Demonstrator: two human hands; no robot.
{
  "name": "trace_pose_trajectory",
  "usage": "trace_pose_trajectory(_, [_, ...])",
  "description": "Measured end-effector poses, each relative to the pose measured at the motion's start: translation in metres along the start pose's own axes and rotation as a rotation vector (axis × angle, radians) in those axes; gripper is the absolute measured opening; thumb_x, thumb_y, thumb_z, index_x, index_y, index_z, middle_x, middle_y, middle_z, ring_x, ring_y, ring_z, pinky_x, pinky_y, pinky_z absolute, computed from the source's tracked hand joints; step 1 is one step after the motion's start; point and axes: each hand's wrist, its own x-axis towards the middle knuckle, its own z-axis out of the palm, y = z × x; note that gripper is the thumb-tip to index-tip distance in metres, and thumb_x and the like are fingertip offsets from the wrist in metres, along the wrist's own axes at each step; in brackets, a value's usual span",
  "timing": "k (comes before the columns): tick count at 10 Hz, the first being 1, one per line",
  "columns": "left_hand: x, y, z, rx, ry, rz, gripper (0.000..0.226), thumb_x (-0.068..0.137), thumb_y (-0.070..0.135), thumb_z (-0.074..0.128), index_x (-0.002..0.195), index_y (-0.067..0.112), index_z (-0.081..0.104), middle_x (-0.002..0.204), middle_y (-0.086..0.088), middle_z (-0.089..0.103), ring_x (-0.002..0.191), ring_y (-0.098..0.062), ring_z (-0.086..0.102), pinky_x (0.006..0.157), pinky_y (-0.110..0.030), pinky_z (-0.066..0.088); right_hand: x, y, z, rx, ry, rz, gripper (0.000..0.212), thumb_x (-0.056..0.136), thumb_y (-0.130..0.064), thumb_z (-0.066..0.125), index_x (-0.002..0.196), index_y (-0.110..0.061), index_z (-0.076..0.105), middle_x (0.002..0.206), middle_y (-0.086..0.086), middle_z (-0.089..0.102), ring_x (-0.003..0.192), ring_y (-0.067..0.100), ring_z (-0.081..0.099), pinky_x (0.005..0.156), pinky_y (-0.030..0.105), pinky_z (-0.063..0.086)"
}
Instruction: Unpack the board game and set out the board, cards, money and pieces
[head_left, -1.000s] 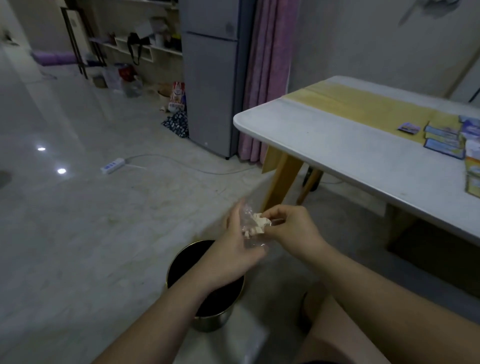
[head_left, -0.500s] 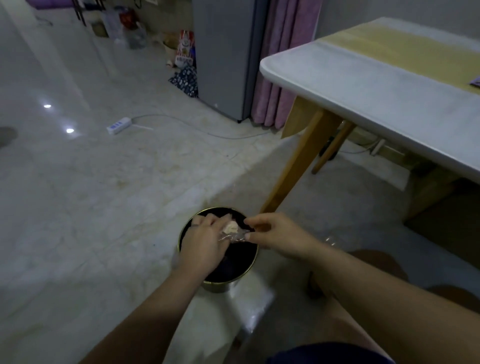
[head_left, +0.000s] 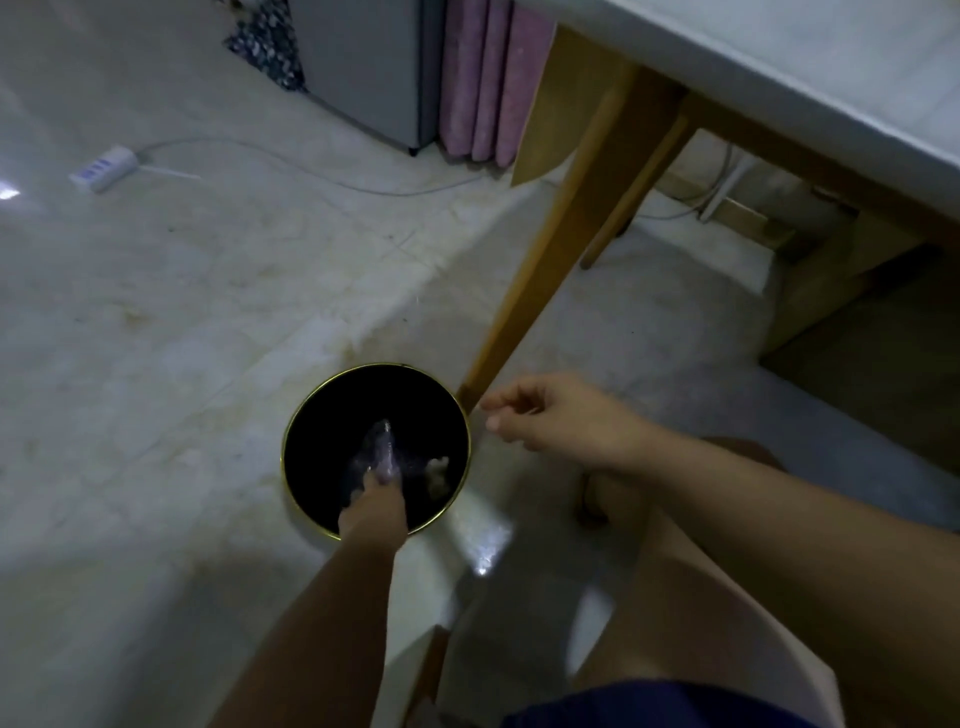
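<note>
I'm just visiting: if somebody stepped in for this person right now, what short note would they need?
Left hand: down inside the bin, pinching a clear plastic wrapper.
Right hand: beside the bin's rim, fingers loosely curled, nothing visible in it.
Things: a pale crumpled scrap lies in the bin; board, cards, money and pieces are out of view.
Done: wrapper is at the bin.
Left: drop it, turn back to the table, go on setting out the game.

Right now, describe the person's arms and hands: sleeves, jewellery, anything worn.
The left arm and right arm show no sleeve up to the picture's edge. The left hand and right hand wear no gloves; no watch, ring or bracelet shows, though the picture is dim.
</note>
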Motion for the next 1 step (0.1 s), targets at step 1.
trace_pose_trajectory(1, [-0.0019,0.0022,-0.0108,-0.002,0.012,0.026,0.045,0.093,0.019,0.049,0.137,0.018,0.041,0.138,-0.008,0.038,0.124,-0.028,0.045,0.097,-0.040,0.042,0.0048,-0.0042,-0.0008,0.047,0.019,0.002,0.028,0.090,-0.018,0.062,0.116,-0.011,0.063,0.085,-0.005,0.059,0.087,0.010,0.057,0.078,0.019,0.044])
